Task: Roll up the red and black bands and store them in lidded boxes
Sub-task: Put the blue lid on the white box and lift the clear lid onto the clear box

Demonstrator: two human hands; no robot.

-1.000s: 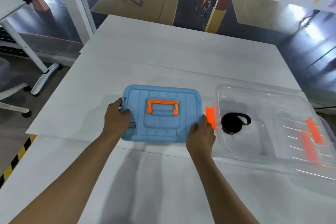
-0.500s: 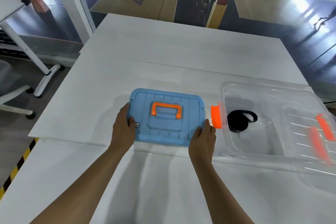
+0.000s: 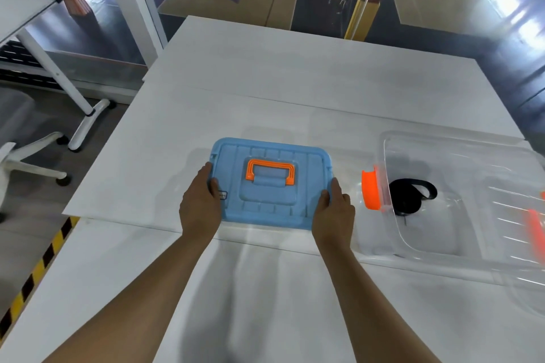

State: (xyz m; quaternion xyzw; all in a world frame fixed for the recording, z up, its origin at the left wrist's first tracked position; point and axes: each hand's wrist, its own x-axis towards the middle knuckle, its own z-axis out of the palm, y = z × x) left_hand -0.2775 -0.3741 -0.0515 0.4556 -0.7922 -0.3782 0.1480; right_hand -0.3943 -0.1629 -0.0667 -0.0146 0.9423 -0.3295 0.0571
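on the white counter (image 3: 265, 91), both hands grip the blue lid's (image 3: 271, 186) ends: left hand (image 3: 200, 206), right hand (image 3: 333, 212); black band (image 3: 413, 194) lies coiled in clear box (image 3: 460, 156) nearby.

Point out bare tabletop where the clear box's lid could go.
Free: the white table beyond the blue-lidded box, and the near strip between the forearms. Crowded: the right side, taken by the clear plastic box holding the rolled black band.
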